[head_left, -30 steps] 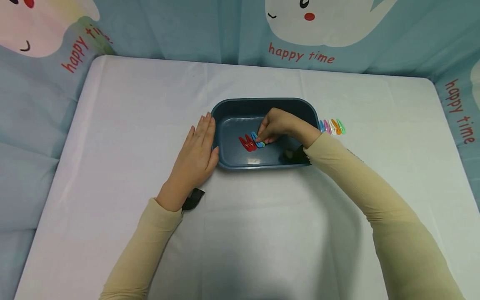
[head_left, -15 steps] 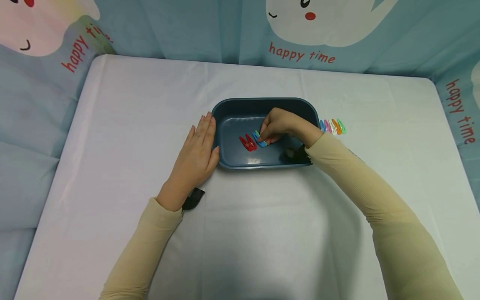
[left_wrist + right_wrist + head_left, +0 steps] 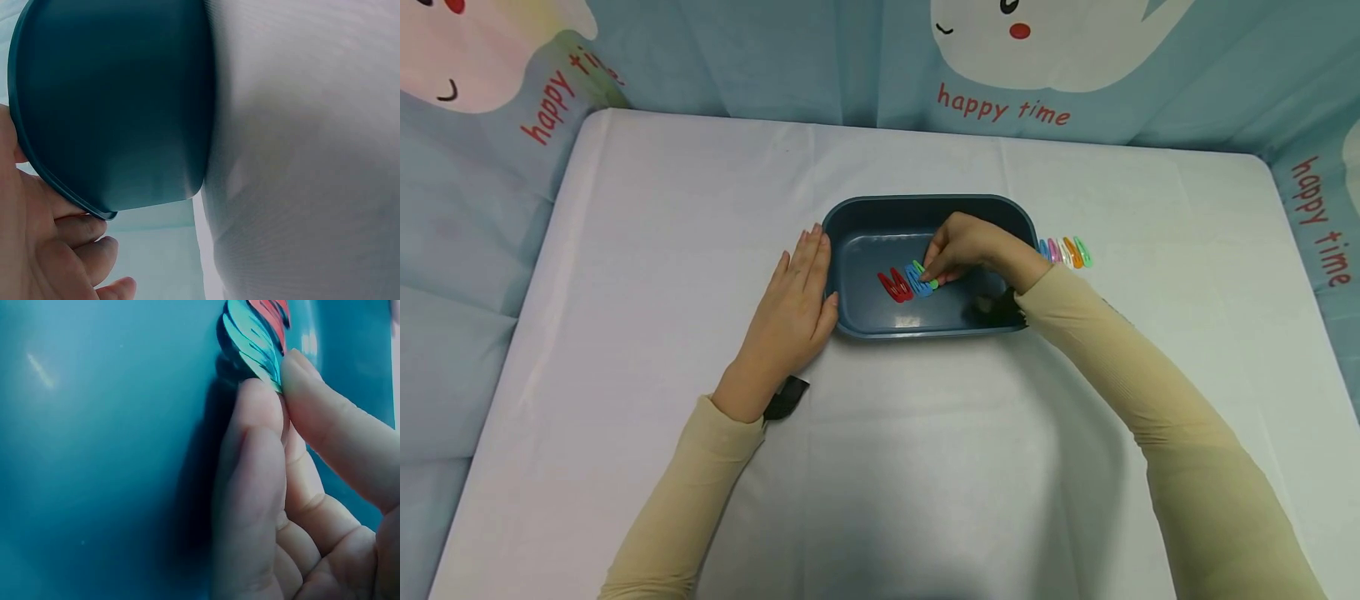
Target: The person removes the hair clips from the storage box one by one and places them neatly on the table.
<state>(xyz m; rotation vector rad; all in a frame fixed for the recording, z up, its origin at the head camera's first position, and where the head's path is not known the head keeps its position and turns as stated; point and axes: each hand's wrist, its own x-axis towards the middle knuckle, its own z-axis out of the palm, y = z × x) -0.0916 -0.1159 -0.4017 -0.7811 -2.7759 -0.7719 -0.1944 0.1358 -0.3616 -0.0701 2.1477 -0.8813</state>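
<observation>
Inside the dark blue plastic tray (image 3: 861,258), my right hand (image 3: 964,247) pinches the end of a green snap hair clip (image 3: 250,359) between thumb and fingertips. The green clip lies against blue hair clips (image 3: 915,282), partly covered by the fingers. Just left of these, red hair clips (image 3: 895,286) lie side by side on the tray floor. My left hand (image 3: 795,308) rests along the tray's left end with straight fingers. In the left wrist view, its fingers touch the tray rim (image 3: 59,187) from outside and hold nothing curled in.
Beyond the tray's right end, a row of several hair clips (image 3: 1065,253) in blue, pink, white, orange and green lies on the white tablecloth (image 3: 700,208). My right forearm crosses the tray's right side. A blue printed curtain (image 3: 790,58) hangs behind the table.
My right hand has shifted slightly right within the tray. The blue clips have moved a little right of the red ones, and more of the green clip shows. The left hand stays put.
</observation>
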